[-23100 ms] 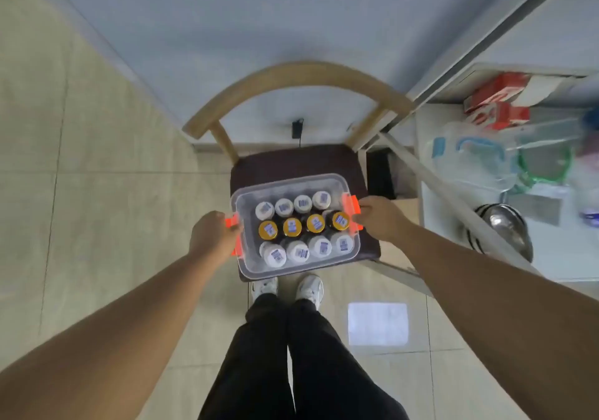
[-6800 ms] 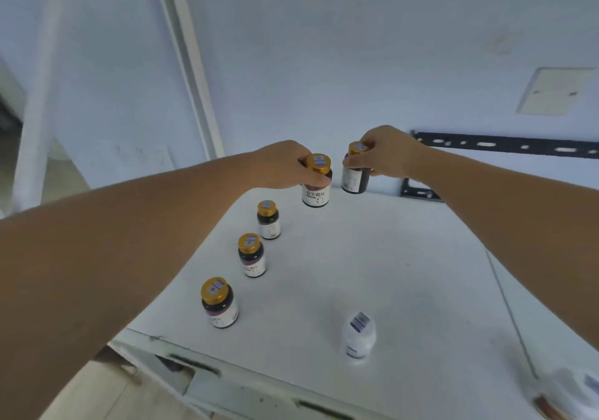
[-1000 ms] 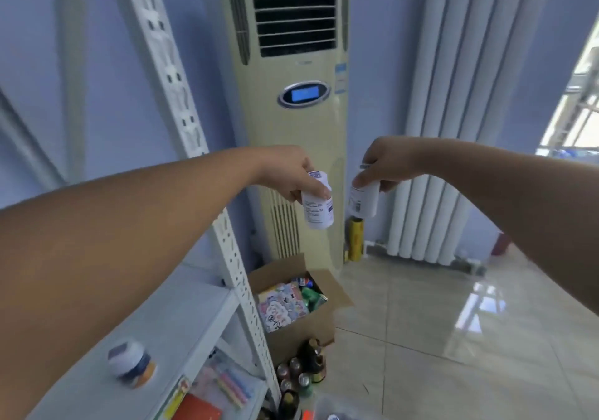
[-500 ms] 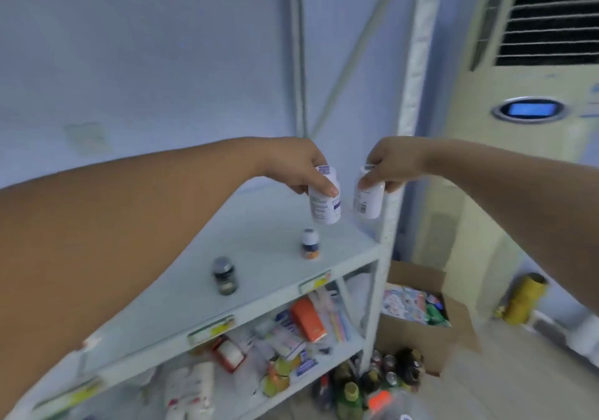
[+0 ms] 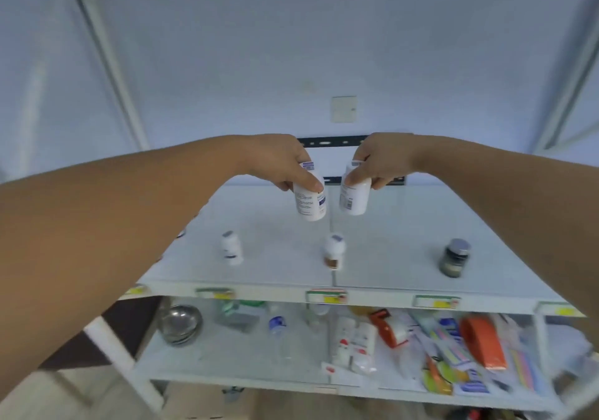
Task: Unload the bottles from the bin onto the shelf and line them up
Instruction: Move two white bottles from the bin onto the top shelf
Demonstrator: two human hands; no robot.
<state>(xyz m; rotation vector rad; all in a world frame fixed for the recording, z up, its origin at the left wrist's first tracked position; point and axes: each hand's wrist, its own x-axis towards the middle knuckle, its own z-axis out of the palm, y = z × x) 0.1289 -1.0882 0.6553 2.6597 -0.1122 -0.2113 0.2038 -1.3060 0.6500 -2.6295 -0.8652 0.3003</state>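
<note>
My left hand (image 5: 280, 162) grips a white bottle (image 5: 310, 201) by its cap, held in the air above the white shelf (image 5: 398, 244). My right hand (image 5: 381, 160) holds a second white bottle (image 5: 354, 196) the same way, close beside the first. On the shelf below stand a white bottle (image 5: 232, 247) at the left, a white bottle with a brown band (image 5: 334, 251) in the middle and a dark jar with a grey lid (image 5: 454, 257) at the right. The bin is out of view.
The lower shelf (image 5: 227, 364) holds a steel bowl (image 5: 180, 324), a tape dispenser (image 5: 389, 329), an orange roll (image 5: 483, 342) and several packets. White shelf uprights (image 5: 107, 53) stand at both sides. A black bracket (image 5: 330, 142) is on the wall behind.
The view has swung left from the air conditioner to face the shelf squarely. Both hands still carry their white bottles, now over the middle of the shelf.
</note>
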